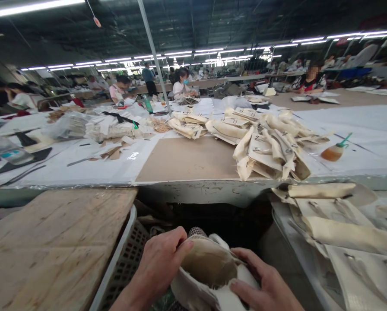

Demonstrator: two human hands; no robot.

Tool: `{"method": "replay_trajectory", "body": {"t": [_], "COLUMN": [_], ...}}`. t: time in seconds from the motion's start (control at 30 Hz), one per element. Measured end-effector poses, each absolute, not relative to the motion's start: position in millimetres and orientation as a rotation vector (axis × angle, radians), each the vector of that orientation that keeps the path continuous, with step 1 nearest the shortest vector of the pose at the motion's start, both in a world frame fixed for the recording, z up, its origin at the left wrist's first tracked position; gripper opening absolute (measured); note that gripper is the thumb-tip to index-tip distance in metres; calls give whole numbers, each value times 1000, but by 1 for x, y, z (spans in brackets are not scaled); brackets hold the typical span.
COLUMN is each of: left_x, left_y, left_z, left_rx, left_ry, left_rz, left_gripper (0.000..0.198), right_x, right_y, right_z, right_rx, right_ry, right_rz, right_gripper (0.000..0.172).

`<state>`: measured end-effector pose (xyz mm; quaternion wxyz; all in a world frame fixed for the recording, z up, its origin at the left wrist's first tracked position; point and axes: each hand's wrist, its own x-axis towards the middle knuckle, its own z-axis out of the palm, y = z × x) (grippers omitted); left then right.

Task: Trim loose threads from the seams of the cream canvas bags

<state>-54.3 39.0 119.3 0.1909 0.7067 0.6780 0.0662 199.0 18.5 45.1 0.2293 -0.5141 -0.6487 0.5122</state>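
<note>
Low in the picture, both my hands hold a cream fabric piece (209, 268) with a rounded, pouch-like opening. My left hand (159, 265) grips its left edge, thumb curled over the rim. My right hand (266, 285) clasps its right side, fingers pressed onto the white lining. The piece sits just above my lap, below the table edge (200, 188).
A heap of similar cream pieces (271, 147) lies on the table ahead, more lie stacked at right (339, 224). An orange glue bottle (334, 151) rests at right. A wooden board (54, 242) covers a plastic crate (122, 263) at left. Other people work at far tables.
</note>
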Motion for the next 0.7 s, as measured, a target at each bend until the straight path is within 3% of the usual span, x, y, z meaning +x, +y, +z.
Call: {"method": "replay_trajectory", "body": {"t": [0.13,0.2,0.33,0.7], "left_x": [-69,-73,-73,-66], "left_y": [39,39,38,37], "left_z": [114,112,109,105], "left_rx": [1958,1928,1935,2293], "left_ry": [1778,1690,1574,1572], "left_rz": [301,390,480,394], "left_gripper": [13,6,14,12], "right_x": [181,173,166,173], "right_y": [20,18,15,12], "right_z": [43,39,30,22], "right_rx": [-1412,-1405,-1355,-1286], "right_ry": [-1711,-1663,-1640,-1847], "right_rz": [1380,1360,1349,1242], "right_gripper": [24,27,31,29]}}
